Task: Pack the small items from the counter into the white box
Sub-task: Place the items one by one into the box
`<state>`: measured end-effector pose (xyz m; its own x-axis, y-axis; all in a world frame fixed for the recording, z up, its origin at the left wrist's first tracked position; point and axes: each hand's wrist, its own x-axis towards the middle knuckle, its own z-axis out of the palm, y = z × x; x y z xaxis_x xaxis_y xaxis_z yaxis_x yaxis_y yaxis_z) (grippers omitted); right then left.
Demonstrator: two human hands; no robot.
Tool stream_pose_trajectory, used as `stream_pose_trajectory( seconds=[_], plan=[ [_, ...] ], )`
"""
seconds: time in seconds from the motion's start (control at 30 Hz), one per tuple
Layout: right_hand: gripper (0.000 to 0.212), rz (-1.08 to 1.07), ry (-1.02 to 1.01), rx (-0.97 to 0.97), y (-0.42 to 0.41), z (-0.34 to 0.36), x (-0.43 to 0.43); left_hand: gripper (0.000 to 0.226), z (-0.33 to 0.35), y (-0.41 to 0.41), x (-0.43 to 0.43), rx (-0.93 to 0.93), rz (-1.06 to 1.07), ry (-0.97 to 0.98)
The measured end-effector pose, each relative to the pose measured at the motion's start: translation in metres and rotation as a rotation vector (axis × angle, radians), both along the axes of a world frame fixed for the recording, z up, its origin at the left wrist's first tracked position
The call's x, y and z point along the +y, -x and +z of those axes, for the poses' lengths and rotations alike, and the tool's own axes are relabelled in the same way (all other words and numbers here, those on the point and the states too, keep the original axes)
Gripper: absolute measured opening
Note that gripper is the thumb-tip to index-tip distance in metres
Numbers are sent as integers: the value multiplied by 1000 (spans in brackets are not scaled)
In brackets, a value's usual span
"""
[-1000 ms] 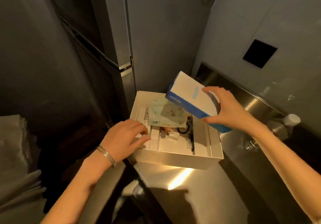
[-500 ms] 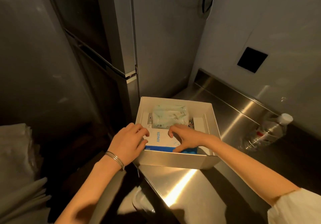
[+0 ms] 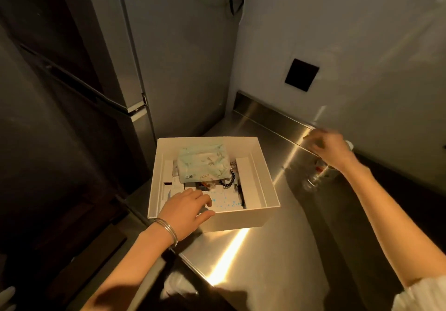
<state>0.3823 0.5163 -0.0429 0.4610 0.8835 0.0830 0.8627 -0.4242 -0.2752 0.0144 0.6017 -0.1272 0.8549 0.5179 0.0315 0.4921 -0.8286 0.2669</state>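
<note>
The white box (image 3: 241,220) stands open on the steel counter (image 3: 277,262). Inside lie a pale green tissue pack (image 3: 205,163), a black coiled hair tie (image 3: 229,181) and a white carton with blue dots (image 3: 225,202), flat along the front. My left hand (image 3: 185,211) rests on the box's front left rim, fingers reaching in onto the carton, thumb along the rim. My right hand (image 3: 330,151) is blurred and hovers over a clear plastic bottle (image 3: 313,180) lying by the back ledge. Its fingers are loosely bent. I see no grip on the bottle.
A tall steel fridge (image 3: 108,69) rises directly left of the counter, close behind the box. The counter's raised back ledge (image 3: 270,115) runs along the wall, which carries a black square plate (image 3: 301,74). The counter's front edge falls off at lower left.
The blue and white carton went from my right hand into the box. My right hand then left the box and swung right to the bottle. The left hand stayed on the box rim.
</note>
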Motion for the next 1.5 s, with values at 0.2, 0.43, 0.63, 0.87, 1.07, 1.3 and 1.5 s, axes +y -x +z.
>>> stream_pose_trajectory(
  seconds=[0.2, 0.43, 0.63, 0.87, 1.07, 1.3, 1.5],
  plan=[
    [37, -240, 307, -110, -46, -9, -14, 84, -20, -5, -3, -49, -81, 17],
    [26, -176, 520, -598, -7, -11, -13, 58, -30, -1, -5, -107, -46, -152],
    [27, -251, 264, -374, -19, 65, -28, 90, -24, -4, -6, -64, -36, -76],
    [38, -167, -184, -185, 13, 145, -9, 35, 1, 7, -1, 33, -26, 64],
    [36, -26, -168, -83, 67, 133, 42, 18, 19, 37, -3, -26, 43, -43],
    [24, 70, 95, 180, 119, 33, 78, 19, 15, 50, -5, -92, 85, -118],
    [31, 83, 179, 498, 111, -10, 87, 15, 14, 49, -3, -145, 111, -106]
  ],
)
